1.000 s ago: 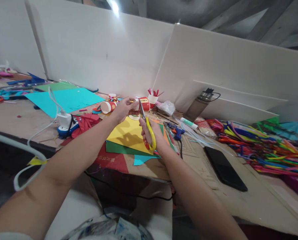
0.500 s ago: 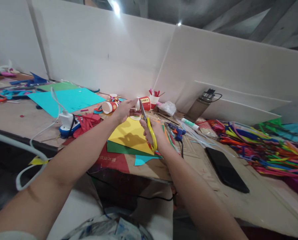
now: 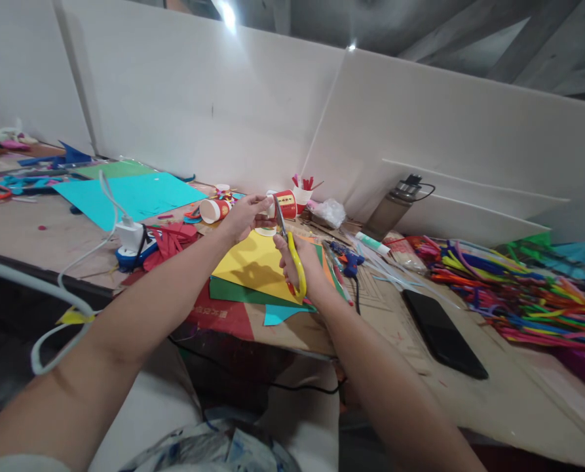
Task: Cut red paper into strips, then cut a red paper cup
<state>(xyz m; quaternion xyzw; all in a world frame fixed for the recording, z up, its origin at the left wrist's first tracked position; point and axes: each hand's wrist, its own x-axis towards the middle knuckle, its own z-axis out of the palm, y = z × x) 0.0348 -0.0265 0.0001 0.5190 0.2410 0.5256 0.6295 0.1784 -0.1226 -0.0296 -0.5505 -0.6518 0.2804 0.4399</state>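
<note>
My left hand (image 3: pixel 251 216) has its fingers closed at the rim of a red and white paper cup (image 3: pixel 287 204), which lies sideways. In my right hand (image 3: pixel 304 259) is a pair of scissors (image 3: pixel 298 262) with yellow handles. Their metal blades point up and away, crossing in front of the cup's rim; whether they touch it I cannot tell. Below both hands lies a yellow paper sheet (image 3: pixel 247 262), on top of a green sheet (image 3: pixel 233 290). A small white round piece (image 3: pixel 266 231) shows just under my left fingers.
Another paper cup (image 3: pixel 213 210) lies at left; a white cup (image 3: pixel 302 196) holds red sticks. Rightward are a blue glue gun (image 3: pixel 352 261), a glue stick (image 3: pixel 373 243), a bottle (image 3: pixel 390 206), a black phone (image 3: pixel 444 334) and pipe cleaners (image 3: pixel 532 295). A power strip (image 3: pixel 137 252) sits left.
Very little differs. My right hand and the scissors have shifted slightly, and the fingers of my left hand have drawn a little closer together at the cup.
</note>
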